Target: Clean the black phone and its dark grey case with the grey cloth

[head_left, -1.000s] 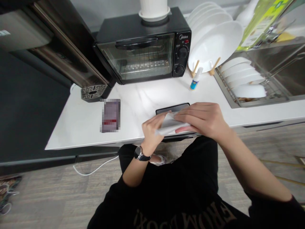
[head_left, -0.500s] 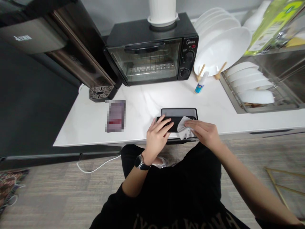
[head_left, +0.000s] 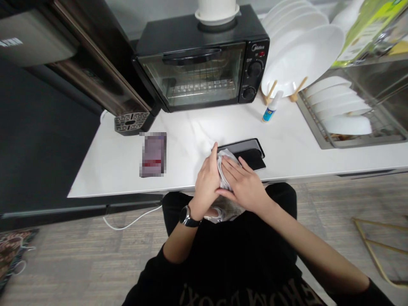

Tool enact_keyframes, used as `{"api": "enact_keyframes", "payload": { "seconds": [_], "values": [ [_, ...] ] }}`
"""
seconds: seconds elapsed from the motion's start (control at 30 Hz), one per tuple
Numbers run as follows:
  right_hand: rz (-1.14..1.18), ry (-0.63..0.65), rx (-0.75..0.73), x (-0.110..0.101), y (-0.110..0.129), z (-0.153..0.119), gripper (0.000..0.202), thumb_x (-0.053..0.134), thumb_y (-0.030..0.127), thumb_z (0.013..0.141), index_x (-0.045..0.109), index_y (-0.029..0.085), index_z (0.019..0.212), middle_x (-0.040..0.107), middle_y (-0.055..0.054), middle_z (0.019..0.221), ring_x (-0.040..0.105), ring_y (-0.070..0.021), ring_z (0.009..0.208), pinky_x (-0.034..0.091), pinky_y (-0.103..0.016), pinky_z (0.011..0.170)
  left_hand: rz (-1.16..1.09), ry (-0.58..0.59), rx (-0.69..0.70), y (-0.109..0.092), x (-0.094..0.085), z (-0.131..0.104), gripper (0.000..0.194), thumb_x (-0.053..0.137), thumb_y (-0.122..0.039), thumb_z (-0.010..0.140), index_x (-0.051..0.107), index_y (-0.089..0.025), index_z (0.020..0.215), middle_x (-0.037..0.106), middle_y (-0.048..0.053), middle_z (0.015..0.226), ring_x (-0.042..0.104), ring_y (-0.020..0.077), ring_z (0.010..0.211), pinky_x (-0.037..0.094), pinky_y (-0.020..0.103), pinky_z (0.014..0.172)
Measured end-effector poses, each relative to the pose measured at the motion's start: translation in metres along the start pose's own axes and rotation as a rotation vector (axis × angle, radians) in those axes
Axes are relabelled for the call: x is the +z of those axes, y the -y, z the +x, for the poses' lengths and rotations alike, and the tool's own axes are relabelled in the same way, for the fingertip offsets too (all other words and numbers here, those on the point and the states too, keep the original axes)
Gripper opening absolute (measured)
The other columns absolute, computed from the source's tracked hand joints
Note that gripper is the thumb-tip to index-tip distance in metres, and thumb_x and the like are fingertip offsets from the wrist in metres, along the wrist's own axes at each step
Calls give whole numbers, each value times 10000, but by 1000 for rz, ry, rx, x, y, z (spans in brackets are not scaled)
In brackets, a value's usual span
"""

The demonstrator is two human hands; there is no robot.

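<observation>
A black case (head_left: 256,160) with a grey interior (head_left: 244,147) lies slanted at the counter's front edge, its left part hidden by my hands. My left hand (head_left: 206,176), with a watch on its wrist, is at the case's left end and seems to grip it; most of its fingers are hidden. Under the fingers of my right hand (head_left: 247,185), a crumpled white wipe (head_left: 224,173) is pressed against the left part of the case. The two hands are close together, right thumb near the left palm.
Behind stands a black toaster oven (head_left: 197,76) with a white pot (head_left: 216,10) on top. To its right are a small spray bottle (head_left: 271,108), white plates (head_left: 299,59) and a dish rack (head_left: 347,123). A blurred-out packet (head_left: 154,155) lies left, near a drink dispenser (head_left: 132,121).
My right hand has slid left with the wipe, from the case's right end to beside my left hand. The case has turned, its right end now farther from me.
</observation>
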State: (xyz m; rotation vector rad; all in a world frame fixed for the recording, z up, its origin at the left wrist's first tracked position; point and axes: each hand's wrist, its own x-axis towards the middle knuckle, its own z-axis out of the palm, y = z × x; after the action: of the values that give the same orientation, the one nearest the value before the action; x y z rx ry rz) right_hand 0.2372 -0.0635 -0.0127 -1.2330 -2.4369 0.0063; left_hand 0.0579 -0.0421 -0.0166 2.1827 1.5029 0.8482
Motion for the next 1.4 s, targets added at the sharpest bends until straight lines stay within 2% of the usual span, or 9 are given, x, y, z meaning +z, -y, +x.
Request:
{"api": "enact_keyframes", "payload": {
  "seconds": [0.13, 0.2, 0.4, 0.5, 0.6, 0.83, 1.03, 1.23, 1.4],
  "values": [
    [-101, -47, 221, -13, -35, -12, 786, 361, 658, 1065, 423, 100, 1615, 490, -174, 1641, 475, -339, 1541, 230, -663, 1320, -39, 1, 6, -8, 0, 2, 1111, 784, -333, 918, 6, -229, 1704, 653, 171, 1427, 658, 308, 1318, 562, 472, 1126],
    [-124, -63, 286, -12, -31, -11, 823, 348, 673, 1060, 410, 70, 1617, 477, -196, 1645, 436, -380, 1560, 195, -709, 1309, -44, -6, -2, -10, 2, 2, 1190, 835, -388, 878, -9, -230, 1701, 669, 157, 1403, 667, 309, 1302, 566, 465, 1119],
    [43, 37, 54, 3, 17, 5, 958, 376, 751, 1013, 455, -28, 1565, 438, -236, 1658, 401, -323, 1590, 277, -532, 1342, 71, -40, -106, -5, 9, 0, 698, 428, -281, 1093, 94, -261, 1706, 650, 167, 1437, 674, 293, 1316, 584, 453, 1076],
    [-13, 7, 152, -4, -14, -3, 857, 337, 709, 1046, 399, 81, 1627, 419, -169, 1686, 435, -314, 1570, 244, -599, 1336, 41, -55, -69, -7, 8, 0, 988, 703, -417, 978, 62, -224, 1704, 657, 174, 1415, 664, 325, 1313, 579, 476, 1090],
    [-106, -56, 337, -11, -38, -11, 921, 331, 745, 1027, 325, 75, 1658, 410, -213, 1680, 427, -390, 1564, 195, -719, 1301, -16, -70, -64, -11, 7, 2, 1248, 885, -512, 808, 56, -225, 1695, 693, 139, 1365, 688, 307, 1261, 592, 461, 1073],
    [53, 61, 35, 3, 16, 2, 991, 398, 767, 996, 376, -3, 1618, 330, -224, 1712, 325, -325, 1627, 210, -573, 1356, 108, -71, -110, -4, 10, 0, 703, 490, -270, 1067, 156, -263, 1685, 693, 136, 1386, 707, 270, 1246, 605, 426, 1027],
    [-63, -61, 297, -8, -31, -12, 828, 350, 679, 1054, 325, 122, 1667, 383, -179, 1702, 403, -372, 1582, 130, -715, 1318, 64, -91, -43, -13, 7, 1, 1072, 819, -358, 875, 130, -206, 1682, 712, 136, 1346, 710, 290, 1219, 605, 413, 1043],
    [81, 34, 53, 5, 16, -1, 922, 393, 743, 1013, 432, 29, 1594, 410, -209, 1681, 371, -312, 1607, 210, -584, 1353, 173, -103, -46, -6, 10, -1, 680, 478, -199, 1057, 205, -226, 1680, 663, 150, 1458, 707, 257, 1254, 603, 402, 1038],
    [-34, -46, 255, -7, -25, -11, 809, 347, 673, 1059, 337, 134, 1662, 417, -167, 1688, 438, -335, 1567, 162, -682, 1329, 119, -104, -35, -9, 7, -2, 976, 776, -380, 919, 194, -195, 1679, 694, 153, 1399, 703, 292, 1252, 598, 417, 1059]
  ]
}}
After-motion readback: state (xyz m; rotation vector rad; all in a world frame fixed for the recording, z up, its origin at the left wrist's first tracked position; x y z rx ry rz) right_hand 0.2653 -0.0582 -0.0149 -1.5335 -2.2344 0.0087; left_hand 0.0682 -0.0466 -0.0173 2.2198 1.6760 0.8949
